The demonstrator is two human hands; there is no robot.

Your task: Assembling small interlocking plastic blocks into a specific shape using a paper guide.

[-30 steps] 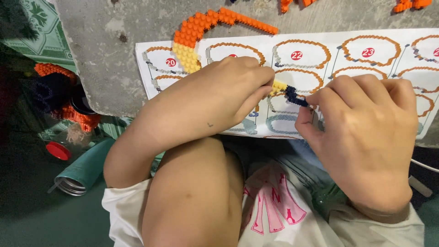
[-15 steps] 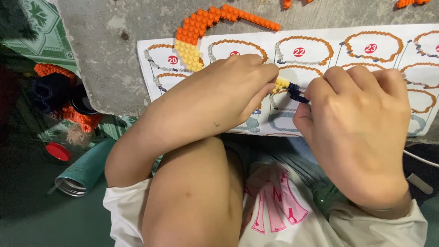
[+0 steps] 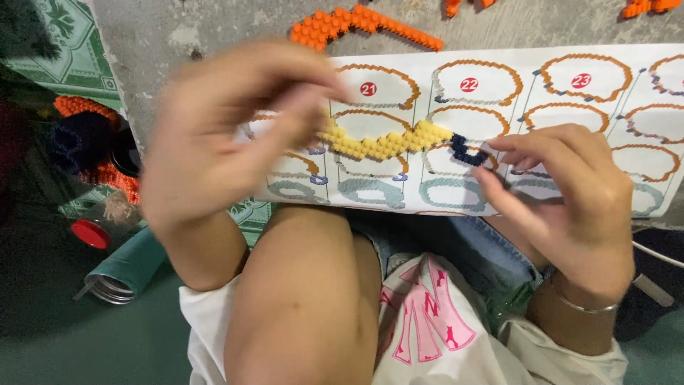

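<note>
Yellow bead strip (image 3: 388, 142): stretched between the two hands, hanging right over the white pattern sheet (image 3: 570, 150), with a dark blue bead bit (image 3: 467, 152) at its right end.
Left hand (image 3: 221, 135): blurry, raised up in front of the sheet, fingers curled around the strip's left end; looks like it's pinching it, but the blur makes that hard to call for sure.
Right hand (image 3: 570, 207): thumb and forefinger pinched on the dark blue end, other fingers loosely curled below.
Orange bead strip (image 3: 363, 25): lying on the grey floor (image 3: 214, 21) just above the sheet, well away from both hands.
Change from earlier: half a second ago the hands were bunched close together with the yellow piece mostly hidden; now they've pulled apart and the strip is out in the open. The left hand has swung up and left.
</note>
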